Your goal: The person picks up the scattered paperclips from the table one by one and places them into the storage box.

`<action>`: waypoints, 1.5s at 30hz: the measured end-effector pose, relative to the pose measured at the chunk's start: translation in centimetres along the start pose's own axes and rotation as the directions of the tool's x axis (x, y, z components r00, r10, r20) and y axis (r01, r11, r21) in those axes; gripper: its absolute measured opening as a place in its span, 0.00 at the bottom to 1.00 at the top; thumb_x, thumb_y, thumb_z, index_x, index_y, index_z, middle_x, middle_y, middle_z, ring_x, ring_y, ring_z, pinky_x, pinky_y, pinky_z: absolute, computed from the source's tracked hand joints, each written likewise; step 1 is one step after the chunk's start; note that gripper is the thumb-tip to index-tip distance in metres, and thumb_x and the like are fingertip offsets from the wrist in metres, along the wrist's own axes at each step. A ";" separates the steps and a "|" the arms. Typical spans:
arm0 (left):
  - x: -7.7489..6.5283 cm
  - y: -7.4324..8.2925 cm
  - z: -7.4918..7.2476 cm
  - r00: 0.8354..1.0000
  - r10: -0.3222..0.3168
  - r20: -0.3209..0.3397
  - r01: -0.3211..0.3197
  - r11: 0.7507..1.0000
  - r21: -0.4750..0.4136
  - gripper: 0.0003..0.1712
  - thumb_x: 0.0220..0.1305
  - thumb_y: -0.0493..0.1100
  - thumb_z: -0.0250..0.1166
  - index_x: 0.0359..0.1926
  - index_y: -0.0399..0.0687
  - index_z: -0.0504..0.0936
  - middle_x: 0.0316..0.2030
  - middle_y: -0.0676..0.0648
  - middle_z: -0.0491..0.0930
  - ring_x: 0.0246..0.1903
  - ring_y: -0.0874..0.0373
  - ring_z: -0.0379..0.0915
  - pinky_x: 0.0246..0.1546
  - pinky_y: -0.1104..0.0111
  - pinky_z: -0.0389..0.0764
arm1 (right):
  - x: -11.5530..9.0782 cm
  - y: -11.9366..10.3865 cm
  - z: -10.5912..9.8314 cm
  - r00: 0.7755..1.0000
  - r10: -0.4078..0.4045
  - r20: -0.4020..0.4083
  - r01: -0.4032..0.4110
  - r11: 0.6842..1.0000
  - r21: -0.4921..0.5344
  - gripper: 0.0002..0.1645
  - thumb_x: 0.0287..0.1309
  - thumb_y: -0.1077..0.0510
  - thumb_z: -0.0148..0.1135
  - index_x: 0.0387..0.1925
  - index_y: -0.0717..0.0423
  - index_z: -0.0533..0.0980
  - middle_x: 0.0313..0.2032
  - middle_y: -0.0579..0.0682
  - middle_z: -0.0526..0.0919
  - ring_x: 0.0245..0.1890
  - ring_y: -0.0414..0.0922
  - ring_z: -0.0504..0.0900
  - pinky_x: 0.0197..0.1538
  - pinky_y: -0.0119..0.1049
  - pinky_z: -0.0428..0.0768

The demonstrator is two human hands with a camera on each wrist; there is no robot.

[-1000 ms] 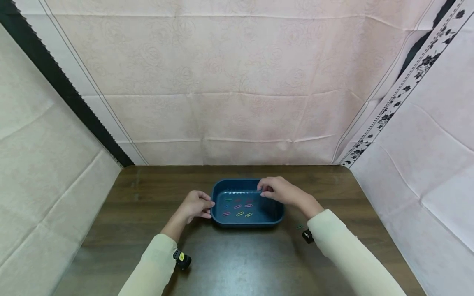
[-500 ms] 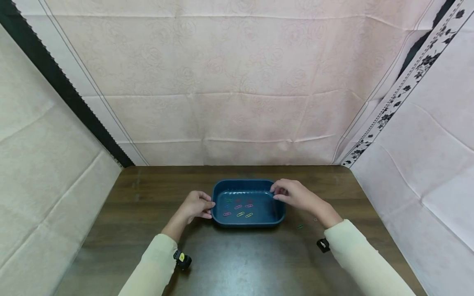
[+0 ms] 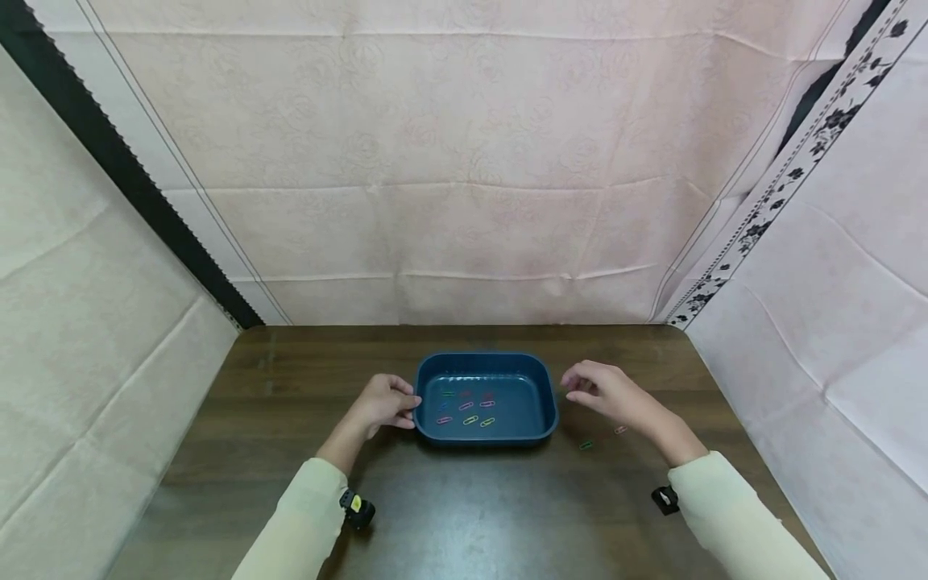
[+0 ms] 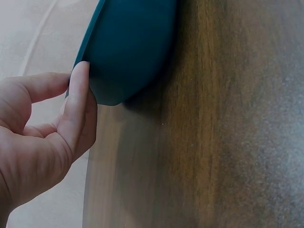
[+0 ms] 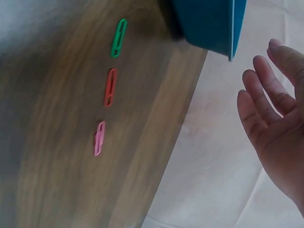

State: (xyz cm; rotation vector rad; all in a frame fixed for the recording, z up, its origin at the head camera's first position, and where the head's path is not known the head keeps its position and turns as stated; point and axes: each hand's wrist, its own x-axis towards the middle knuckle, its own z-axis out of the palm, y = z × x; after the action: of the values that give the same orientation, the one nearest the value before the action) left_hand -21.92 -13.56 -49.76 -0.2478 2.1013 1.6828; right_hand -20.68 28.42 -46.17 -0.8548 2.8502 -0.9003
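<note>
A dark blue tray (image 3: 518, 403) lies on the table, with several colored paper clips in it, among them a yellow paper clip (image 3: 470, 420). At its left end my left hand (image 3: 382, 403) pinches the rim between thumb and fingers, as the left wrist view shows closely. My right hand (image 3: 609, 392) hovers just off the tray's right end, fingers loosely bent and apart, holding nothing. In the right wrist view a green paper clip (image 5: 119, 38), a red paper clip (image 5: 110, 87) and a pink paper clip (image 5: 99, 138) lie in a row on the wood.
The brown wooden table (image 3: 464, 515) reaches back to a pale cloth (image 3: 464, 161) hung behind it. More pale cloth hangs at both sides. Each wrist wears a small black camera, such as the left wrist camera (image 3: 358, 511).
My right hand has drawn out of the tray to the right, past its rim, uncovering the tray's right end. My left hand keeps its place on the rim.
</note>
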 end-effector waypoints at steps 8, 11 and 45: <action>0.1 0.0 0.0 1.000 -0.002 0.004 0.002 1.000 -0.005 0.11 0.71 0.34 0.66 0.50 0.32 0.77 0.35 0.37 0.78 0.27 0.53 0.79 0.33 0.62 0.92 | -2.1 1.3 0.1 0.999 0.048 -0.013 -0.048 0.998 -0.031 0.11 0.65 0.59 0.71 0.48 0.48 0.82 0.47 0.50 0.85 0.48 0.48 0.84 0.51 0.51 0.87; 0.1 0.0 0.0 1.000 0.001 0.005 -0.001 1.000 -0.007 0.11 0.71 0.33 0.65 0.50 0.32 0.77 0.34 0.37 0.78 0.27 0.54 0.79 0.33 0.62 0.92 | -2.9 1.8 0.5 0.998 0.057 -0.002 -0.057 0.996 -0.062 0.11 0.65 0.57 0.71 0.48 0.48 0.82 0.47 0.46 0.85 0.49 0.48 0.83 0.51 0.48 0.87; 0.2 -0.2 0.0 1.000 0.010 -0.006 -0.010 1.000 0.006 0.10 0.71 0.33 0.65 0.49 0.32 0.77 0.36 0.36 0.79 0.26 0.54 0.79 0.32 0.62 0.92 | -4.5 5.1 3.9 0.976 0.026 0.216 0.001 0.992 -0.123 0.08 0.60 0.57 0.74 0.38 0.44 0.81 0.39 0.38 0.79 0.42 0.40 0.73 0.43 0.37 0.79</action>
State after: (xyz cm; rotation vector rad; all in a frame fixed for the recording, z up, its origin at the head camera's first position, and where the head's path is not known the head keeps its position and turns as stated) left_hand -21.99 -13.54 -50.03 -0.2414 2.1154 1.6834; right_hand -18.59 32.13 -52.77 -0.8854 2.7385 -0.5934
